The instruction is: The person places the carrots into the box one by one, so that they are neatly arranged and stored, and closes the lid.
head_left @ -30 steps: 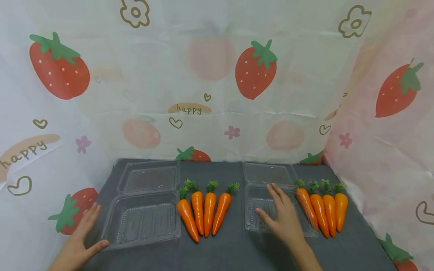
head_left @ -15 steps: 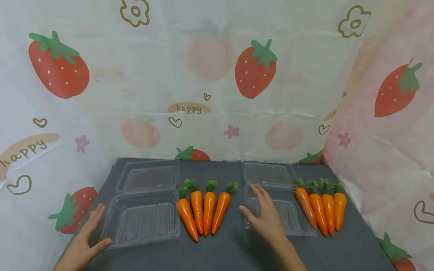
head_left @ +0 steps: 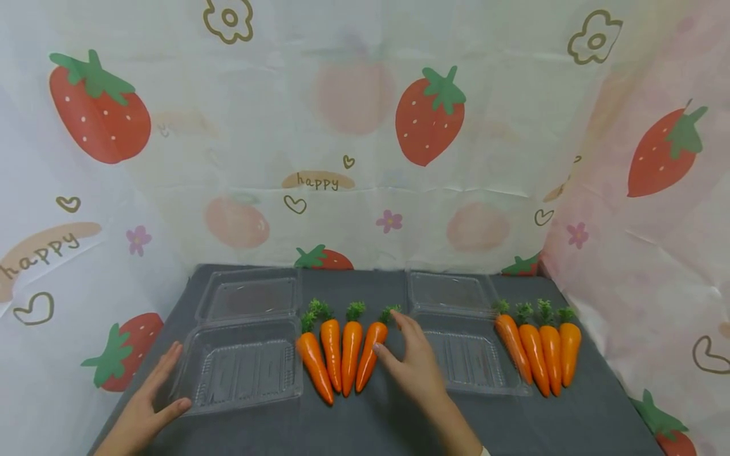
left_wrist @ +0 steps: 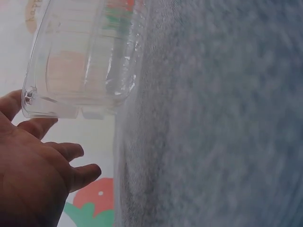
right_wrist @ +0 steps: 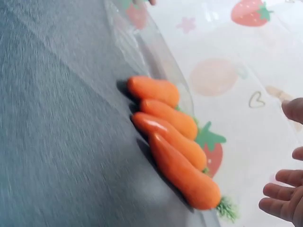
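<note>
My left hand [head_left: 145, 405] is beside the left corner of a clear plastic clamshell box [head_left: 242, 367], with fingers spread. The left wrist view shows that hand [left_wrist: 35, 165] holding nothing, its fingertips near the rim of the box [left_wrist: 71, 71]. My right hand [head_left: 415, 364], fingers apart, is over the gap between the middle carrots and the second box. Its fingertips overlap the rightmost carrot [head_left: 371, 358] of a fanned row in the head view. In the right wrist view the right hand [right_wrist: 286, 196] is off to the right of several carrots [right_wrist: 184, 170], gripping nothing.
A second clear clamshell box [head_left: 470, 361] lies right of centre, lid folded back and partly hidden by my right hand. Several more carrots [head_left: 550, 361] with green tops lie at its right. Strawberry-print cloth [head_left: 365, 126] walls in the dark grey table [head_left: 319, 430] on three sides.
My right hand has moved left from over the right box to the middle carrot row. The left hand has shifted slightly right towards the left box. Carrots and boxes stay put.
</note>
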`<act>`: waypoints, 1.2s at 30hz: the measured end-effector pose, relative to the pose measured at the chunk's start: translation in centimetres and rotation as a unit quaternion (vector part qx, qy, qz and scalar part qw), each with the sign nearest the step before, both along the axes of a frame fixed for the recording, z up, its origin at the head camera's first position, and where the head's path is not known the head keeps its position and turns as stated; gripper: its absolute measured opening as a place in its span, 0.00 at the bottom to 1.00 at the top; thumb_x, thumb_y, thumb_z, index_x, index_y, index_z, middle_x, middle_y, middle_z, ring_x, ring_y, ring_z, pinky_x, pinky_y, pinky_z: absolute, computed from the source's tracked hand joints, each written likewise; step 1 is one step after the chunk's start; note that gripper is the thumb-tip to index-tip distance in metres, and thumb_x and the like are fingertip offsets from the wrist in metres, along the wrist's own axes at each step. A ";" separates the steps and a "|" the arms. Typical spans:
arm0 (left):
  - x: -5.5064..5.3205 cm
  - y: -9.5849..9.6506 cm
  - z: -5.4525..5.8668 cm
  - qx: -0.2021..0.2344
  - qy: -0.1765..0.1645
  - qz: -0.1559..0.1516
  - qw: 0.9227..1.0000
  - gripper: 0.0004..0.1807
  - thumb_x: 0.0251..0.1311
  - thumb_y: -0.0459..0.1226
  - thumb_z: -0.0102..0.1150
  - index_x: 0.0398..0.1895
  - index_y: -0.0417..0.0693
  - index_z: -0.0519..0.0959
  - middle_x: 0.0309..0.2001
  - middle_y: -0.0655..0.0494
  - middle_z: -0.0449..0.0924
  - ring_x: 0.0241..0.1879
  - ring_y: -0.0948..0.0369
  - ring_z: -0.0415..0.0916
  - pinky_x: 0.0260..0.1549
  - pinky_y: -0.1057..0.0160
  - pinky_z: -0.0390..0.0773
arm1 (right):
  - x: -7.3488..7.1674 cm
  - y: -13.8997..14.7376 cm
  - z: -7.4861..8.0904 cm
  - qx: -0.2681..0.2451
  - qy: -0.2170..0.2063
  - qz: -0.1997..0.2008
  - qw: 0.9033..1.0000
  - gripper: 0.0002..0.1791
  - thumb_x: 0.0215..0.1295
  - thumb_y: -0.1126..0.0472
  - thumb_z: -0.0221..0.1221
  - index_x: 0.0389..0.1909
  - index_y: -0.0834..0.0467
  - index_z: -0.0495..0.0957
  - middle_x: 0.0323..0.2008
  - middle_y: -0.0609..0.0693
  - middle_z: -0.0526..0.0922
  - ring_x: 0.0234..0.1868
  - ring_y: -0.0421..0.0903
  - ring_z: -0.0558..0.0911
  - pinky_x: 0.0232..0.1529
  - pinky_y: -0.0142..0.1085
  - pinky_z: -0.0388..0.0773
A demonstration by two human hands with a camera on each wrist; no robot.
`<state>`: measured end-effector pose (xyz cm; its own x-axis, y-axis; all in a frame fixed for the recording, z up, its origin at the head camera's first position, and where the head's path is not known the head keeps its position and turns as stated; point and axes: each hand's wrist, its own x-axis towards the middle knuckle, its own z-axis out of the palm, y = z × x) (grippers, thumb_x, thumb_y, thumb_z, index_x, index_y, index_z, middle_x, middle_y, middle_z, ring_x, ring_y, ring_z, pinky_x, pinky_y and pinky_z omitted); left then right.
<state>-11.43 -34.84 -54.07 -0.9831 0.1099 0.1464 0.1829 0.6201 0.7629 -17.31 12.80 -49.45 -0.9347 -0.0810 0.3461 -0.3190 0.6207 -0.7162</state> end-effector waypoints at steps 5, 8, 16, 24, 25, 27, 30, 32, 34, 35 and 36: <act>0.0 0.1 -0.4 0.034 0.028 -0.007 0.999 0.47 0.72 0.35 0.59 0.85 0.57 0.42 0.80 0.80 0.36 0.73 0.88 0.31 0.74 0.77 0.39 | -0.3 -1.5 -0.7 -0.020 -0.019 -0.001 1.000 0.37 0.67 0.48 0.68 0.74 0.54 0.69 0.70 0.57 0.73 0.66 0.59 0.76 0.61 0.60 0.79; -0.2 0.2 -0.6 0.033 0.033 -0.003 0.999 0.47 0.71 0.34 0.59 0.85 0.55 0.43 0.78 0.86 0.37 0.70 0.92 0.33 0.57 0.92 0.41 | -0.5 -2.3 -1.4 -0.036 -0.031 -0.003 0.999 0.37 0.67 0.48 0.68 0.73 0.54 0.69 0.70 0.58 0.73 0.66 0.60 0.76 0.61 0.60 0.78; -0.3 0.5 -1.0 0.048 -0.010 0.009 0.999 0.50 0.71 0.36 0.62 0.85 0.62 0.40 0.84 0.60 0.35 0.68 0.92 0.32 0.73 0.74 0.34 | -1.0 -3.7 -3.1 -0.072 -0.058 -0.029 0.995 0.38 0.66 0.49 0.68 0.73 0.57 0.69 0.69 0.61 0.71 0.68 0.62 0.73 0.66 0.62 0.73; -0.1 0.4 -1.8 0.035 0.019 0.008 0.999 0.54 0.64 0.34 0.68 0.85 0.60 0.44 0.84 0.59 0.37 0.70 0.90 0.34 0.55 0.94 0.43 | -1.4 -4.5 -4.6 -0.074 -0.071 -0.074 0.992 0.42 0.64 0.52 0.69 0.74 0.63 0.65 0.72 0.64 0.67 0.72 0.64 0.68 0.70 0.62 0.69; -0.1 0.4 -1.9 0.035 0.021 0.008 0.999 0.54 0.63 0.33 0.69 0.85 0.59 0.44 0.84 0.60 0.36 0.70 0.90 0.33 0.55 0.95 0.43 | -1.5 -4.5 -4.8 -0.075 -0.074 -0.079 0.991 0.42 0.64 0.52 0.69 0.75 0.63 0.64 0.72 0.65 0.67 0.72 0.64 0.68 0.70 0.62 0.69; 0.0 0.4 -2.0 0.032 0.022 0.009 0.999 0.55 0.62 0.34 0.70 0.85 0.60 0.45 0.84 0.62 0.35 0.72 0.88 0.32 0.55 0.94 0.42 | -1.7 -4.5 -5.2 -0.075 -0.081 -0.086 0.990 0.43 0.64 0.51 0.69 0.75 0.63 0.63 0.72 0.64 0.66 0.72 0.64 0.68 0.70 0.62 0.70; 0.0 0.4 -2.1 0.030 0.020 0.011 0.999 0.57 0.61 0.34 0.72 0.85 0.61 0.45 0.84 0.62 0.34 0.72 0.88 0.30 0.55 0.95 0.41 | -2.1 -4.6 -5.8 -0.075 -0.087 -0.095 0.989 0.44 0.64 0.52 0.69 0.76 0.63 0.63 0.72 0.65 0.67 0.72 0.63 0.67 0.70 0.61 0.69; 0.0 0.4 -2.1 0.034 0.024 0.006 0.999 0.58 0.59 0.34 0.73 0.85 0.59 0.45 0.84 0.58 0.34 0.73 0.87 0.30 0.56 0.95 0.42 | -2.3 -4.6 -6.1 -0.073 -0.086 -0.100 0.989 0.44 0.63 0.52 0.70 0.76 0.64 0.62 0.71 0.65 0.67 0.72 0.63 0.67 0.71 0.60 0.69; 0.0 0.4 -2.2 0.035 0.025 0.006 0.999 0.58 0.57 0.34 0.75 0.85 0.58 0.46 0.85 0.57 0.34 0.72 0.89 0.30 0.57 0.95 0.42 | -2.5 -4.7 -6.4 -0.070 -0.080 -0.104 0.989 0.45 0.63 0.53 0.70 0.75 0.65 0.63 0.70 0.66 0.68 0.72 0.64 0.68 0.71 0.61 0.69; 0.0 0.4 -2.3 0.034 0.025 0.005 0.999 0.59 0.57 0.34 0.75 0.85 0.57 0.46 0.85 0.57 0.34 0.71 0.90 0.30 0.57 0.95 0.43 | -2.6 -4.7 -6.5 -0.069 -0.077 -0.106 0.989 0.45 0.62 0.53 0.70 0.75 0.65 0.63 0.70 0.67 0.68 0.71 0.65 0.68 0.71 0.61 0.69; 0.0 0.4 -2.3 0.036 0.023 0.004 0.999 0.59 0.57 0.34 0.75 0.85 0.57 0.45 0.85 0.58 0.34 0.71 0.91 0.30 0.58 0.95 0.43 | -2.7 -4.7 -6.6 -0.068 -0.077 -0.109 0.989 0.45 0.62 0.52 0.70 0.75 0.65 0.63 0.70 0.67 0.68 0.71 0.65 0.68 0.71 0.60 0.68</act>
